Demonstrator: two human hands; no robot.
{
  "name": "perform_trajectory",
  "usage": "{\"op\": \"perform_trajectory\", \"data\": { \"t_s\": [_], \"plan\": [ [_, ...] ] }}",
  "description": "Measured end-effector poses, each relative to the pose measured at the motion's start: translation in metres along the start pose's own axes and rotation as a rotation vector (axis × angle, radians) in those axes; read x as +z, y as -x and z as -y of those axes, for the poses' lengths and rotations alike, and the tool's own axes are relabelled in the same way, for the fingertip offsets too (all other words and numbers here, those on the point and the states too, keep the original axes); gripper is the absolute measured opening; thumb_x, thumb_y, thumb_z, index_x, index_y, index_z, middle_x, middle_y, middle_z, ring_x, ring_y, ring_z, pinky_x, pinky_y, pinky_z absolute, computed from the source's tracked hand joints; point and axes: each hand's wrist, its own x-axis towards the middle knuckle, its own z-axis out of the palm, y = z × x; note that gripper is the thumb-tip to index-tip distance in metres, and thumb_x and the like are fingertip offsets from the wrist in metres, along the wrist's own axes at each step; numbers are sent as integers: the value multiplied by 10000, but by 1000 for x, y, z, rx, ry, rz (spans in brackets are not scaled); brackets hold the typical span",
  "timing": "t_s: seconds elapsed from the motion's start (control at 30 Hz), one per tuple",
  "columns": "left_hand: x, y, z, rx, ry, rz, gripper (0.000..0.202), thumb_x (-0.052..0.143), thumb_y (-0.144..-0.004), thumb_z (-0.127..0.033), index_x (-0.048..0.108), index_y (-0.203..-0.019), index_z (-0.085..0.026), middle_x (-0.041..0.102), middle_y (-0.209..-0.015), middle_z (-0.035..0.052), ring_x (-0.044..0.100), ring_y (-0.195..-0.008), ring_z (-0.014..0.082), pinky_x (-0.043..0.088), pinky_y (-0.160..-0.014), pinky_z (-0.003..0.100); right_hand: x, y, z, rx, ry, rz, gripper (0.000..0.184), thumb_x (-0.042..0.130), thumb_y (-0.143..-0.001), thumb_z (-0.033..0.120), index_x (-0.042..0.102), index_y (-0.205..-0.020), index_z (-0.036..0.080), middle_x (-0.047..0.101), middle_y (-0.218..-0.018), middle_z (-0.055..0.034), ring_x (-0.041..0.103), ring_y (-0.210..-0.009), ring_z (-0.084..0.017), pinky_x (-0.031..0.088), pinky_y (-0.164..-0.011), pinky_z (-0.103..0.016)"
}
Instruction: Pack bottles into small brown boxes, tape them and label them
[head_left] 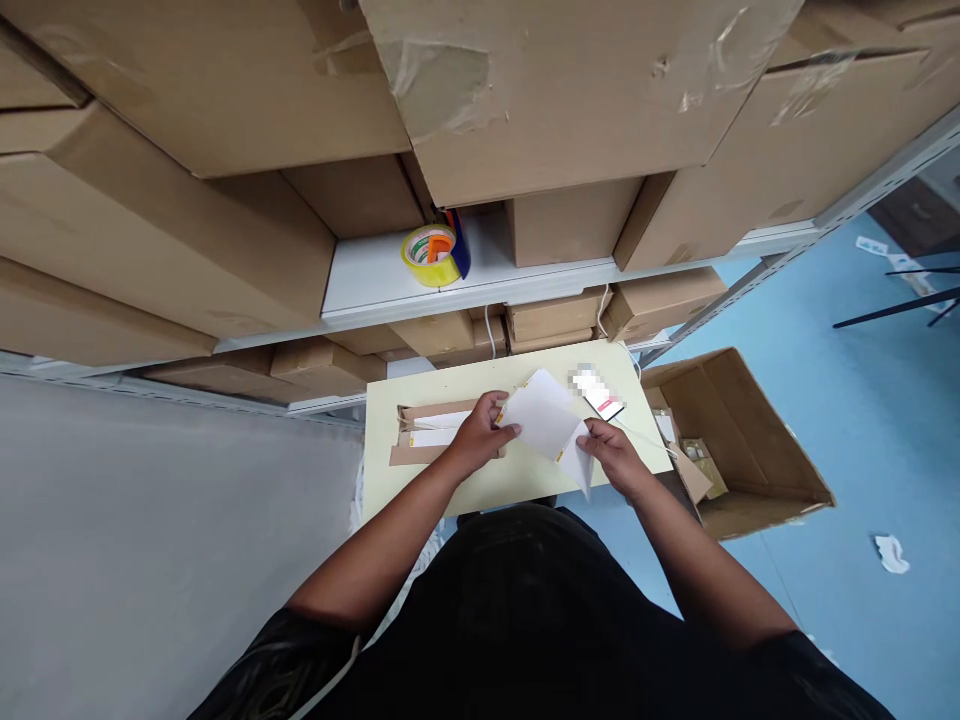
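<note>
Both hands are raised over a small cream table (480, 485). My left hand (484, 432) is closed on the left edge of a white sheet of paper (541, 415) with small yellow marks along its edges. Fingers and thumb of my right hand (609, 455) pinch another white sheet (576, 462) at the right, which hangs tilted and overlaps or joins the first; which of the two, I cannot tell. To the left, partly behind my left forearm, an opened piece of cardboard packaging (409, 455) lies on the table with white strips (431, 437) in it.
A phone (604, 400) with a lit screen lies at the table's back right. Beyond, a shelf (360, 280) holds large cardboard boxes (585, 90) and a yellow tape roll (431, 255). Right of the table, an open carton (750, 450) with scraps stands on the blue floor (847, 400).
</note>
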Motion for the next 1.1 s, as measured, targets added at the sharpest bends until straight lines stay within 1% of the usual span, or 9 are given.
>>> {"op": "perform_trajectory", "data": {
  "t_s": [0.07,0.13,0.23,0.3,0.4,0.5,0.7,0.9,1.1],
  "plan": [
    [-2,0,-19,142,-247,68,730,739,-835,-486,486,-1482,-260,586,-1458,130,552,-1340,297,489,-1086,451,-6,0,15,59,19,103,311,778,-802,486,744,-910,197,721,-835,-25,606,-713,-189,449,-655,-279],
    [1,-1,-39,262,-393,213,660,670,-908,-491,496,-1509,-280,479,-1587,97,404,-1484,297,352,-1213,438,-10,-1,29,123,71,212,334,770,-812,507,741,-895,185,698,-784,-16,576,-663,-165,422,-622,-262],
    [18,-3,-58,269,-341,482,496,527,-1005,-485,573,-1454,-281,592,-1490,67,506,-1408,258,379,-1180,382,-13,-3,46,141,158,313,359,759,-824,528,743,-846,171,665,-752,-7,537,-662,-143,402,-632,-251],
    [32,-5,-58,205,-273,542,451,522,-1004,-489,642,-1372,-258,707,-1305,67,640,-1219,239,477,-1045,341,-15,-5,51,128,191,321,364,774,-806,530,745,-815,167,657,-758,-6,527,-688,-141,400,-652,-249],
    [47,-7,-49,126,-218,490,374,586,-954,-500,743,-1132,-211,764,-1051,46,695,-975,213,515,-862,297,-19,-6,51,152,236,304,352,791,-784,518,744,-784,169,639,-714,4,502,-660,-135,380,-620,-241],
    [55,-9,-40,110,-215,461,303,624,-920,-471,753,-944,-198,759,-920,18,683,-874,195,497,-777,275,-22,-7,43,162,266,285,319,778,-794,486,739,-763,171,619,-662,14,482,-613,-128,362,-579,-236],
    [62,-13,-27,147,-337,228,248,571,-947,-394,730,-898,-210,746,-886,6,660,-830,186,457,-739,279,-35,-14,-5,170,192,25,300,723,-795,495,679,-757,200,597,-650,24,456,-572,-124,341,-554,-245],
    [37,-17,-19,31,-301,-123,271,510,-960,-395,682,-876,-203,703,-815,6,627,-792,191,434,-704,284,-57,-36,-78,228,472,-256,330,586,-845,543,652,-786,225,659,-734,-18,583,-691,-205,436,-619,-296],
    [17,-13,-9,-69,-98,-233,215,537,-883,-336,688,-818,-197,698,-803,5,620,-767,184,430,-681,277,-60,-84,-102,260,672,-348,338,503,-864,493,705,-916,227,739,-954,-85,675,-941,-287,514,-833,-388]
  ]
}}
